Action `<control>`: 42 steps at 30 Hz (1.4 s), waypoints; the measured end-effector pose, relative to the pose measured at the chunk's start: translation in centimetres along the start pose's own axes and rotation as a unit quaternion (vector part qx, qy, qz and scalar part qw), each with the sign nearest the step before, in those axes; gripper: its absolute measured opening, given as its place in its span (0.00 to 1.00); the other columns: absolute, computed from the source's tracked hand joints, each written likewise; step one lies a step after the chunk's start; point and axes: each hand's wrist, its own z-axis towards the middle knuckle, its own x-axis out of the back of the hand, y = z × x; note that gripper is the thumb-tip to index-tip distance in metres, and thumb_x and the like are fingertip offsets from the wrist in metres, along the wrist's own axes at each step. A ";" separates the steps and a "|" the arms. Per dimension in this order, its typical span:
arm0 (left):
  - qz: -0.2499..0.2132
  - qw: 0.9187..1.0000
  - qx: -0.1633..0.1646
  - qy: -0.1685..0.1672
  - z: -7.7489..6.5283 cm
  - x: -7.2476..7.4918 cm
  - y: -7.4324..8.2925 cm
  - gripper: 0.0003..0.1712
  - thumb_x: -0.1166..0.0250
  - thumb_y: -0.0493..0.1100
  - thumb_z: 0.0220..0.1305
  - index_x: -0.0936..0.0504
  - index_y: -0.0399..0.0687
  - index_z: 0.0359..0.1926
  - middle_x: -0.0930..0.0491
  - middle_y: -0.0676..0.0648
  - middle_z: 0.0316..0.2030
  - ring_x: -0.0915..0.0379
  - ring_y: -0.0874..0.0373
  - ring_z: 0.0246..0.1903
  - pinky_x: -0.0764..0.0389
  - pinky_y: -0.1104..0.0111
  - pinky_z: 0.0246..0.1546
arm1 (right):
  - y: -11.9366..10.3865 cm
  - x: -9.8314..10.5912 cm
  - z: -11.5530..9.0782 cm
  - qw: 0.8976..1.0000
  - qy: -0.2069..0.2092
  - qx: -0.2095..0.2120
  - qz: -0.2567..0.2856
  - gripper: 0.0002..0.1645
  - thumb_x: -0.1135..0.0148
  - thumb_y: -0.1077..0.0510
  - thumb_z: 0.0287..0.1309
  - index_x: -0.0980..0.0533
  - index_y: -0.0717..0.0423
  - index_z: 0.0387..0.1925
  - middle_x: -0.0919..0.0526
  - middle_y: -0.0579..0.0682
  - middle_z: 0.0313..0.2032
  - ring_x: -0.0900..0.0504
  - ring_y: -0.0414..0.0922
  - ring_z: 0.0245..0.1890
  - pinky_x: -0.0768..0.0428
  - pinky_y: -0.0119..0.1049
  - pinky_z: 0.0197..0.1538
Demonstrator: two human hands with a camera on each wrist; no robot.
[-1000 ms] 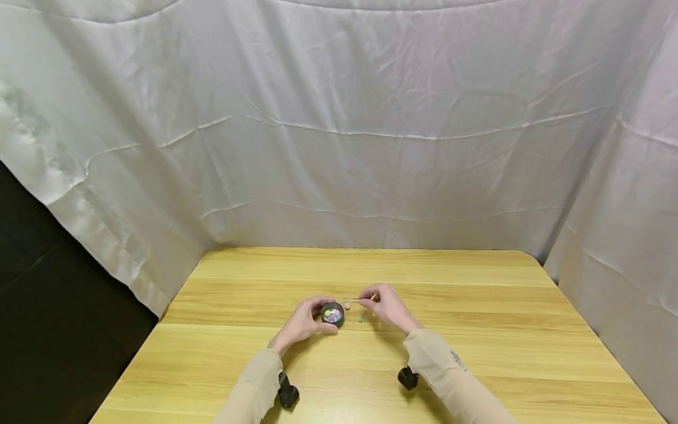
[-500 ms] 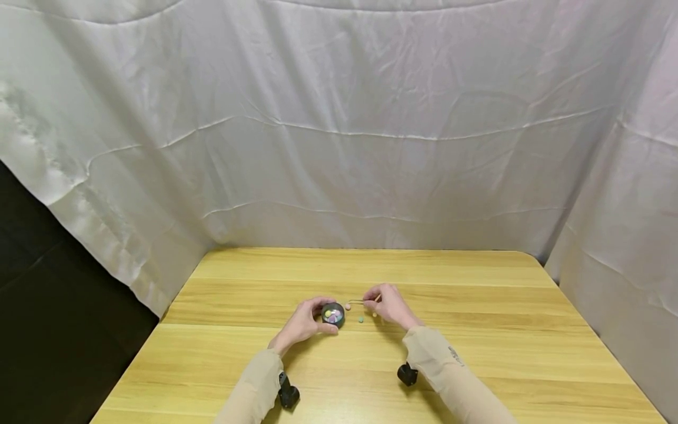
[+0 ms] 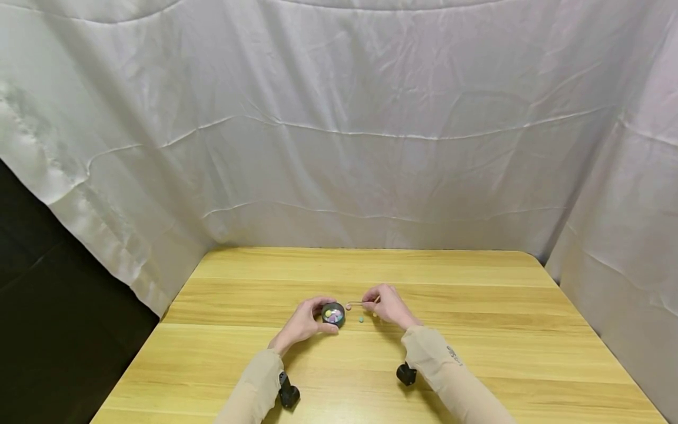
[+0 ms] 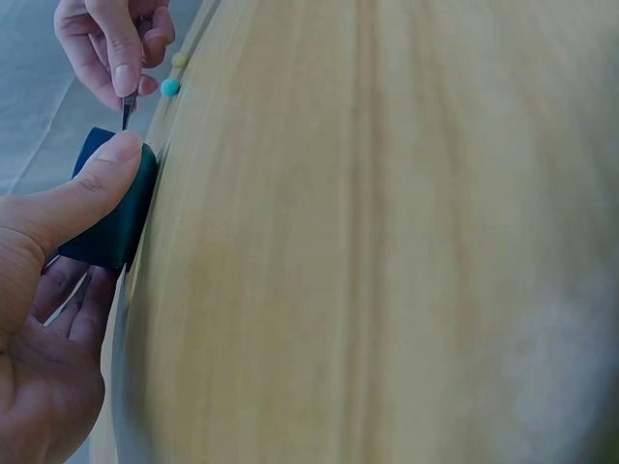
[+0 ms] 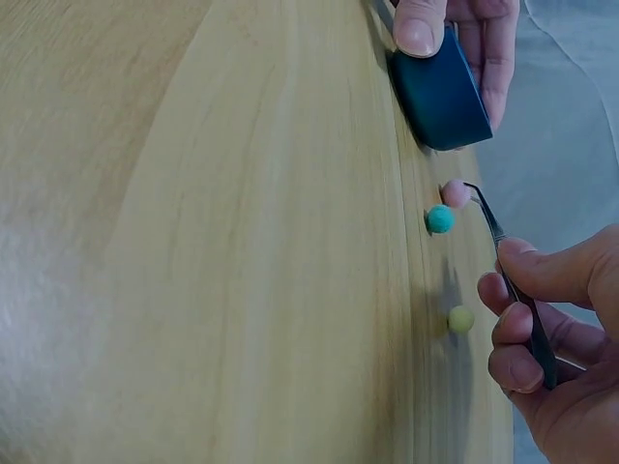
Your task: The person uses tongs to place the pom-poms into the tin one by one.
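Right wrist view: the right hand (image 5: 573, 338) pinches black tweezers (image 5: 545, 362) between thumb and curled fingers. The bent tips stand at the pink ball (image 5: 456, 193); whether they close on it cannot be told. The turquoise ball (image 5: 440, 218) lies just beside the pink one, and the yellow ball (image 5: 461, 320) rests farther from the dark blue-green bowl (image 5: 440, 97), all on the tabletop (image 5: 242, 242).

Left wrist view: the left hand (image 4: 44, 362) holds the bowl, its thumb on one side and the other fingers on the opposite side. The turquoise and yellow balls show near the right hand.

Head view: the bowl stands upright, inward from the tabletop's far edge and well apart from its left and right edges, with several coloured balls (image 3: 328, 314) inside. Of the three loose balls to its right, pink lies nearest the far edge, turquoise farthest from it, yellow nearest the right edge. Beige sleeves (image 3: 249, 383) cover both forearms. A pale curtain (image 3: 339, 147) hangs beyond the far edge.
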 end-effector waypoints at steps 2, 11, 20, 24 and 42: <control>0.001 1.000 -0.001 -0.001 0.0 0.0 0.0 0.36 0.21 0.37 0.51 0.23 0.40 0.62 0.20 0.38 0.58 0.21 0.44 0.57 0.19 0.58 0.59 | 0.0 0.0 0.0 1.000 -0.002 0.002 0.000 0.04 0.33 0.66 0.60 0.14 0.60 0.32 0.13 0.51 0.28 0.23 0.36 0.23 0.24 0.27 0.26; -0.011 1.000 -0.005 0.001 0.0 0.0 0.1 0.35 0.21 0.35 0.51 0.23 0.39 0.61 0.20 0.36 0.58 0.21 0.42 0.57 0.20 0.52 0.60 | -0.3 0.1 -0.2 1.000 -0.005 0.001 -0.008 0.03 0.33 0.67 0.60 0.14 0.60 0.32 0.13 0.51 0.28 0.23 0.37 0.22 0.24 0.27 0.25; -0.024 1.000 -0.001 0.005 0.0 -0.1 0.2 0.36 0.21 0.34 0.50 0.23 0.39 0.61 0.20 0.37 0.58 0.21 0.42 0.57 0.21 0.50 0.60 | -0.4 0.0 -0.1 1.000 -0.001 0.001 -0.019 0.04 0.33 0.66 0.60 0.14 0.59 0.32 0.13 0.50 0.28 0.23 0.36 0.23 0.24 0.27 0.26; -0.025 1.000 -0.004 0.006 0.0 -0.1 0.2 0.36 0.21 0.34 0.50 0.23 0.39 0.61 0.20 0.36 0.58 0.21 0.42 0.57 0.21 0.50 0.60 | -0.4 0.0 -0.1 1.000 -0.003 -0.005 -0.018 0.04 0.33 0.65 0.61 0.14 0.58 0.31 0.14 0.49 0.28 0.23 0.37 0.24 0.25 0.28 0.26; -0.003 1.000 0.004 -0.002 0.0 0.0 0.0 0.36 0.21 0.37 0.51 0.23 0.41 0.62 0.20 0.39 0.58 0.21 0.44 0.57 0.20 0.55 0.60 | -0.2 0.4 -0.8 1.000 0.009 -0.002 -0.011 0.05 0.34 0.65 0.62 0.13 0.57 0.34 0.13 0.49 0.32 0.23 0.37 0.25 0.23 0.28 0.30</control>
